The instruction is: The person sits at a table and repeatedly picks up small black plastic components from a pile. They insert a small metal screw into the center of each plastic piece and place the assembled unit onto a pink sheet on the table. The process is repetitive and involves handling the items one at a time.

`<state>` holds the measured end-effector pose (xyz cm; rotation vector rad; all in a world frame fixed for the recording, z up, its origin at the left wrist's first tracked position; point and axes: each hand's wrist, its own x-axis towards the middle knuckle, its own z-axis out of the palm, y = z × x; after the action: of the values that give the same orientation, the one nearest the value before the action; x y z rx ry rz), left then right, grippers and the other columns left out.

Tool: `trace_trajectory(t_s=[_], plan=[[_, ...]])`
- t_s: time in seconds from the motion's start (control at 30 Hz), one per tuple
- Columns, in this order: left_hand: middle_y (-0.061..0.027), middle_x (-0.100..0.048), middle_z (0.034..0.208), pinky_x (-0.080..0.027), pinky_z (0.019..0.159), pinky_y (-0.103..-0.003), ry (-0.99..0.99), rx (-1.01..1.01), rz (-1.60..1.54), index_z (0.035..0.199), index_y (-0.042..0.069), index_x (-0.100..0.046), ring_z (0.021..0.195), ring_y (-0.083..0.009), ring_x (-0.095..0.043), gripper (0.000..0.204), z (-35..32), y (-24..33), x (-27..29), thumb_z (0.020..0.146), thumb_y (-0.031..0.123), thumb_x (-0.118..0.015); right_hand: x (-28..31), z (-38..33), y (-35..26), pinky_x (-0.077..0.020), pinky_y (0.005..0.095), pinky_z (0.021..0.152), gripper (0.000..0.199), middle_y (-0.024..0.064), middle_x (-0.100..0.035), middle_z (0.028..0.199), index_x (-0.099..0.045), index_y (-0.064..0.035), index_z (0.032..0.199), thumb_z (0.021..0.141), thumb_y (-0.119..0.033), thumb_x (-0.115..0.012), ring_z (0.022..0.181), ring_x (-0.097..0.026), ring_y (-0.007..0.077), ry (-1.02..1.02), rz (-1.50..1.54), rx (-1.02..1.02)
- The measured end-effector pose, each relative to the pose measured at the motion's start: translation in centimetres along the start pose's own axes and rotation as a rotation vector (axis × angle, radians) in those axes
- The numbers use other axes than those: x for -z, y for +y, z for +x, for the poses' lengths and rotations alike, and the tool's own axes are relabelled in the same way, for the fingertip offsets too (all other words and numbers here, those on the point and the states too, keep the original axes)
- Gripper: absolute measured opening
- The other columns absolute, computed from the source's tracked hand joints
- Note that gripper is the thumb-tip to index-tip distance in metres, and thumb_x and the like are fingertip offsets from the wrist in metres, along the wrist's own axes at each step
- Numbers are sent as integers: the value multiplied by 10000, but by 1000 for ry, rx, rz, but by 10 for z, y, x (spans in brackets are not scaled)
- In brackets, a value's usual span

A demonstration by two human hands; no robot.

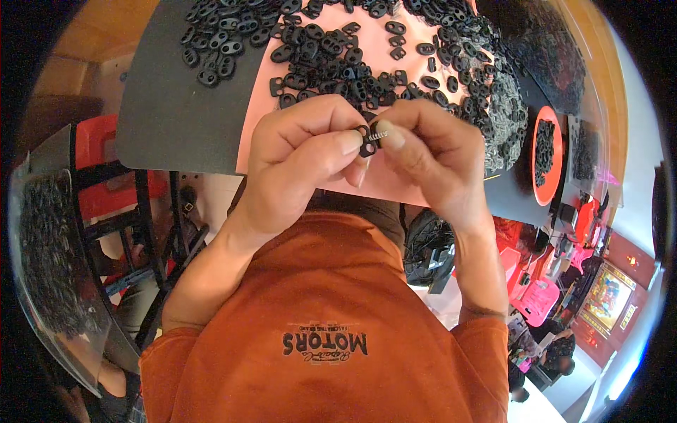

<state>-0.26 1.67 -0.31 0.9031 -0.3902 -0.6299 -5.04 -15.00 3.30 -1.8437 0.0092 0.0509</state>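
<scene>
Close to my body, above the near edge of the pink sheet (371,185), my two hands meet fingertip to fingertip. My left hand (300,162) pinches a small black plastic cord lock part (366,149) with holes in it between thumb and fingers. Against it lies a short silvery coil spring (379,135), pinched by the thumb and finger of my right hand (437,155). The fingertips partly cover both pieces, so I cannot tell whether the spring sits inside the black part. Just beyond the hands lies a heap of black cord lock parts (345,67).
A pile of metal springs (504,116) lies right of the heap. Farther right stands an orange-red dish (541,185) with small black parts. More black two-hole pieces (226,35) spread over the dark table (176,120) at far left. A black-framed chair (127,183) stands left; people sit at lower right.
</scene>
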Motion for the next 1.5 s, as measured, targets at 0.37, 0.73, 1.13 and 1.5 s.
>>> trace_trajectory(t_s=[0.37, 0.73, 1.13, 1.5], plan=[[12, -501, 659, -344, 511, -197, 3, 152, 96, 746, 30, -537, 574, -42, -446, 129, 6, 9, -6, 831, 118, -497, 25, 8, -19, -286, 184, 449, 218, -63, -440, 595, -564, -32, 775, 915, -198, -545, 532, -374, 12, -78, 175, -320], [22, -489, 648, -365, 534, -203, -81, 178, 277, 744, 27, -540, 593, -48, -458, 137, 10, 8, -5, 836, 113, -486, 32, 8, -21, -310, 183, 489, 188, -60, -467, 638, -578, -15, 791, 902, -166, -565, 583, -388, 10, -169, 129, -277], [33, -491, 669, -354, 538, -196, -145, 215, 295, 777, 34, -541, 611, -41, -440, 156, 9, 7, 2, 867, 154, -497, 21, 6, -21, -318, 200, 491, 195, -49, -456, 623, -571, -11, 756, 890, -153, -580, 591, -381, 17, -88, -35, -178], [46, -481, 664, -343, 518, -191, -91, 203, 226, 807, 32, -553, 602, -28, -423, 165, 7, 9, -3, 888, 166, -500, 12, 5, -11, -311, 224, 456, 239, -46, -427, 584, -553, -5, 741, 893, -187, -586, 556, -350, 37, -37, -73, -102]])
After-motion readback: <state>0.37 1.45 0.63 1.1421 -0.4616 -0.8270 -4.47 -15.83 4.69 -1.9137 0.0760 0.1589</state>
